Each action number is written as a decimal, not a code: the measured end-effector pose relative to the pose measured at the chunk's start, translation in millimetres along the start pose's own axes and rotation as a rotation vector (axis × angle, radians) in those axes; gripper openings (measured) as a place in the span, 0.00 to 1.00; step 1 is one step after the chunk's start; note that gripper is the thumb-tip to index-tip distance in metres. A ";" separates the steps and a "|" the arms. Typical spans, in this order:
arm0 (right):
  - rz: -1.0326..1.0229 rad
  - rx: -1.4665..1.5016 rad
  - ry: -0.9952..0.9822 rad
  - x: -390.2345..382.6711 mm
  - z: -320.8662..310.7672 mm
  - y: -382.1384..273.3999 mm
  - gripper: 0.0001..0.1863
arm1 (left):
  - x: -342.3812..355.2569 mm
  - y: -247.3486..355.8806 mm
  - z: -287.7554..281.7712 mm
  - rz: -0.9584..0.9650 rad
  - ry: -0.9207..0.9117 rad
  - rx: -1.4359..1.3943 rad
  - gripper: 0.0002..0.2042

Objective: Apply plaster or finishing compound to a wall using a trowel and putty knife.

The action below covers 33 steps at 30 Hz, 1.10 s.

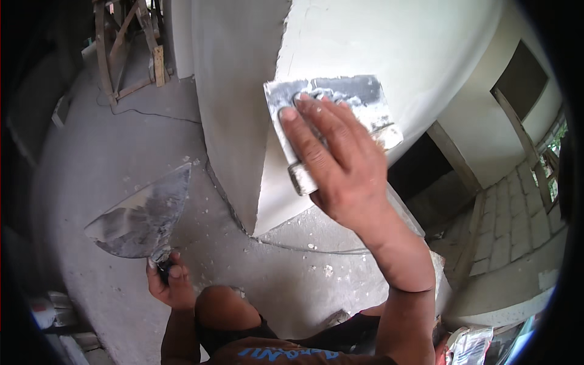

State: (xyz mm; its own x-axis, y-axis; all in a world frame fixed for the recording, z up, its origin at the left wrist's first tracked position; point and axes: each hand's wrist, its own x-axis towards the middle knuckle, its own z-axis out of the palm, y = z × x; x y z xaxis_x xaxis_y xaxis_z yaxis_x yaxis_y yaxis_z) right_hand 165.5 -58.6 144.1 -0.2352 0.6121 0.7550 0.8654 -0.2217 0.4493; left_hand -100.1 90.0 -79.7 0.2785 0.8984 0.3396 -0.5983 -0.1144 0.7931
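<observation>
We see a flat rectangular grey metal blade (359,86): dull, crusted with white paste. On the left, a wide fan-shaped grey metal spatula (143,216): slight sheen, smeared. Corner's white right face (377,42) looks smooth, matt; grey left face (234,91) matt, edge ragged. Grey concrete-like floor (152,140): matt, gritty. Far left we have a rough brown wooden trestle (125,45); near right, a crinkled glossy white-and-red bag (473,347).
</observation>
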 end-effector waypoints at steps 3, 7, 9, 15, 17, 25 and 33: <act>0.070 0.053 -0.102 -35.5 23.0 -21.8 0.27 | 1.6 3.3 0.3 -0.021 0.044 0.020 0.30; 0.177 0.281 -0.350 -81.9 14.0 -58.1 0.28 | 3.1 11.3 1.7 0.013 -0.020 0.017 0.25; 0.206 0.314 -0.406 -83.3 3.7 -51.5 0.27 | -0.1 0.8 3.3 -0.015 -0.029 0.029 0.24; 0.006 -0.162 0.184 23.3 -5.2 19.2 0.26 | 3.5 6.1 1.4 0.027 -0.059 -0.001 0.23; 0.005 -0.119 0.187 25.6 6.3 19.1 0.27 | 5.3 7.1 3.6 0.046 -0.041 0.002 0.24; 0.209 0.269 -0.391 -109.3 17.6 -68.1 0.28 | 7.7 8.6 13.9 0.023 -0.075 0.005 0.22; 0.010 -0.119 0.078 36.2 -45.7 23.4 0.22 | 12.5 4.7 10.2 -0.116 -0.112 0.113 0.17</act>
State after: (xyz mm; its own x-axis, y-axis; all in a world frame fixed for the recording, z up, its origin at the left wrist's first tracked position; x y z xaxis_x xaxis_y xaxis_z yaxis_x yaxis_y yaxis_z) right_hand 156.9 -76.3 203.8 -0.2646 0.5500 0.7922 0.8103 -0.3186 0.4918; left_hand -91.7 96.4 -66.6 0.4267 0.8561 0.2917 -0.4706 -0.0652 0.8799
